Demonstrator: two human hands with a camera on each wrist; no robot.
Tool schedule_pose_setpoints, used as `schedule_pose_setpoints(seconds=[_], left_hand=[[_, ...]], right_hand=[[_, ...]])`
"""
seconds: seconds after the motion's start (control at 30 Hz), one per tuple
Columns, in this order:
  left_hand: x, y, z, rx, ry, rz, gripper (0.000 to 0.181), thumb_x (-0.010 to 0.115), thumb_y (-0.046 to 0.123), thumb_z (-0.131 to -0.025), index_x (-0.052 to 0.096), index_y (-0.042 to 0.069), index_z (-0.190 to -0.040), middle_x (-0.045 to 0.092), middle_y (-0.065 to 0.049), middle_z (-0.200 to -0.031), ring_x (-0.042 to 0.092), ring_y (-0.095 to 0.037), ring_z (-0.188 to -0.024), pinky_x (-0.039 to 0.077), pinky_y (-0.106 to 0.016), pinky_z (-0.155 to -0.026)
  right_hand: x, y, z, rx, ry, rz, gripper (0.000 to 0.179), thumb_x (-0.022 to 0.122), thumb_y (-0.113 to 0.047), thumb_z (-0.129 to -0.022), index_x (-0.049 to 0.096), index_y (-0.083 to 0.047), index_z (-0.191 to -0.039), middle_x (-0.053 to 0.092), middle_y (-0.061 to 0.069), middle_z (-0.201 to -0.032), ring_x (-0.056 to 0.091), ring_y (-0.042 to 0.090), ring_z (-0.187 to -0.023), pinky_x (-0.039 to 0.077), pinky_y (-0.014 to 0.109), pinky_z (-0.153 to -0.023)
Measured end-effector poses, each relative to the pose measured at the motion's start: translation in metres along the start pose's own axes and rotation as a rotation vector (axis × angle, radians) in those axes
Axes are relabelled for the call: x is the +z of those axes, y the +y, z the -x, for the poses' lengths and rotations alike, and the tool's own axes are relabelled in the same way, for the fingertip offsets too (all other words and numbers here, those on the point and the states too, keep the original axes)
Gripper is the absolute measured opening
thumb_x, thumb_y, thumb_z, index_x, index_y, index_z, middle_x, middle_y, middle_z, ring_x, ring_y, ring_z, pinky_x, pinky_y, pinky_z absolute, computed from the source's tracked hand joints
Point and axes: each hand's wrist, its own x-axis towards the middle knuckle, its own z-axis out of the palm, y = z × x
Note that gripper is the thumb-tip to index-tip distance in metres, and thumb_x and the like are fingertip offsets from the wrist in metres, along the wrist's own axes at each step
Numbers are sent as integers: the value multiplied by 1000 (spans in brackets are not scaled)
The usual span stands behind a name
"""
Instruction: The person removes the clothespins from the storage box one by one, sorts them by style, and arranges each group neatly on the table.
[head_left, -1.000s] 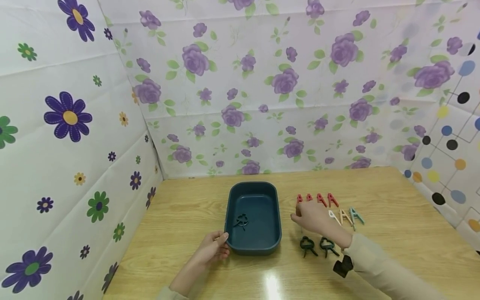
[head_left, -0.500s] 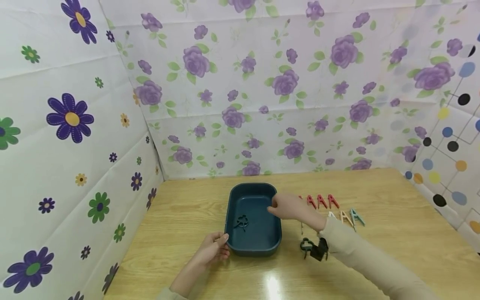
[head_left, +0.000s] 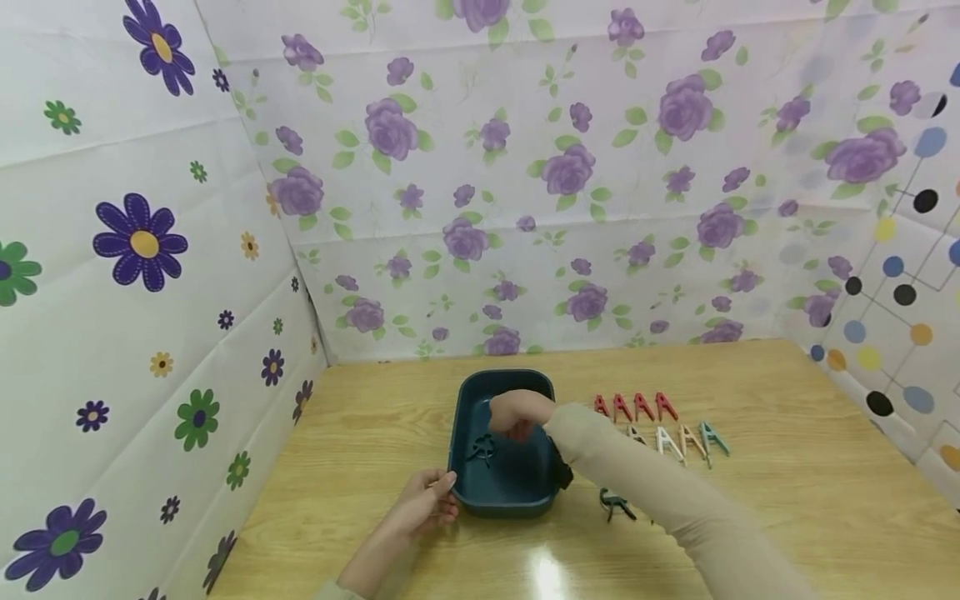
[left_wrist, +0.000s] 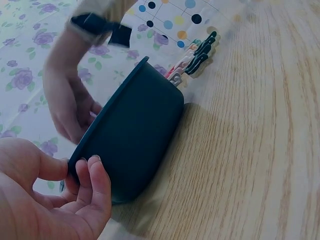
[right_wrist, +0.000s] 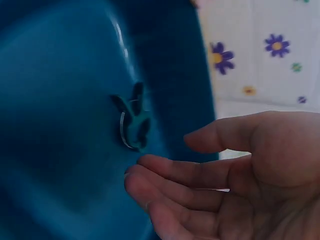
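A dark teal rectangular bin (head_left: 506, 507) stands on the table, its rim pinched at the near left corner by my left hand (head_left: 426, 502). In the left wrist view, the thumb of the left hand (left_wrist: 55, 195) lies at the rim and its curled fingers press the outer wall. My right hand (head_left: 521, 410) is over the inside of the bin. Seen from the right wrist, the right hand (right_wrist: 210, 180) has loosely bent fingers apart from the thumb, with nothing visible between them. A dark green clip (right_wrist: 135, 120) lies on the bin floor beyond its fingertips.
Right of the bin lie several red clips (head_left: 632, 407) in a row. Nearer is a row of dark, white, peach and light teal clips (head_left: 688, 443). A dark green clip (head_left: 615, 504) lies in front, partly beside the right sleeve (head_left: 660, 483). Patterned cloth (head_left: 450, 167) surrounds the table.
My right hand has moved left from above the clip rows to over the bin, its forearm now crossing the right rim. The left hand stays at the bin's corner.
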Motion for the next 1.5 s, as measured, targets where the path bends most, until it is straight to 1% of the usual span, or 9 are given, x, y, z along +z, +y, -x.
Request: schedule_pose_setpoints(seconds=[0.07,0.2,0.37,0.47,0.57,0.77,1.0,1.2,1.5], left_hand=[[0,0,-1,0,-4,3,21,48,21,-102,52,1,-103,55,2,-75,59,-7,-65,53,-18,-59],[-1,-1,-1,-6,-8,8,19,48,20,-102,51,1,-102,56,3,-74,59,-6,-64,53,-18,-59],[-1,0,0,-2,-9,1,21,48,20,-102,51,0,-105,56,4,-73,58,-6,-64,53,-18,-59],[0,1,-1,4,-15,1,20,48,20,-102,52,1,-102,57,4,-72,58,-6,-63,53,-17,-59],[0,1,0,5,-22,3,17,49,21,-102,52,5,-97,57,4,-72,58,-6,-63,53,-17,-58],[0,2,0,5,-18,5,17,50,22,-101,51,8,-93,56,3,-73,59,-6,-64,53,-17,-59],[-1,1,1,-1,-18,10,19,51,24,-101,51,6,-96,55,3,-74,59,-6,-64,53,-17,-59],[1,1,0,6,-8,15,18,52,24,-101,51,7,-94,55,2,-74,59,-7,-64,53,-17,-58],[0,1,1,-3,-5,13,18,52,24,-101,52,8,-93,56,2,-74,59,-7,-64,53,-18,-59]], right_hand=[[4,-4,-12,58,-28,-36,33,49,-26,-99,68,0,-93,70,14,-86,69,25,-74,59,35,-68],[14,-16,-30,232,-68,-58,48,52,-36,-97,68,7,-83,69,19,-78,70,27,-73,59,34,-66],[29,-34,-37,408,57,-17,55,57,-47,-91,70,5,-82,71,14,-81,69,21,-72,59,30,-73],[36,-39,-36,368,149,86,46,62,-46,-89,68,-1,-97,69,8,-100,63,18,-85,54,29,-84],[39,-38,-34,293,172,235,40,70,-41,-84,67,-9,-108,62,7,-119,54,18,-98,49,31,-91],[35,-32,-34,219,143,400,42,85,-31,-72,67,-13,-106,58,7,-121,50,19,-95,50,30,-85],[31,-15,-40,197,216,338,41,84,-20,-70,64,-14,-105,57,9,-119,48,20,-82,47,29,-63],[22,1,-34,162,216,173,30,76,-12,-72,62,-9,-97,58,17,-111,55,15,-53,43,25,-44],[17,10,-16,124,228,8,24,80,-16,-72,61,-10,-84,61,10,-88,58,14,-51,49,23,-46]])
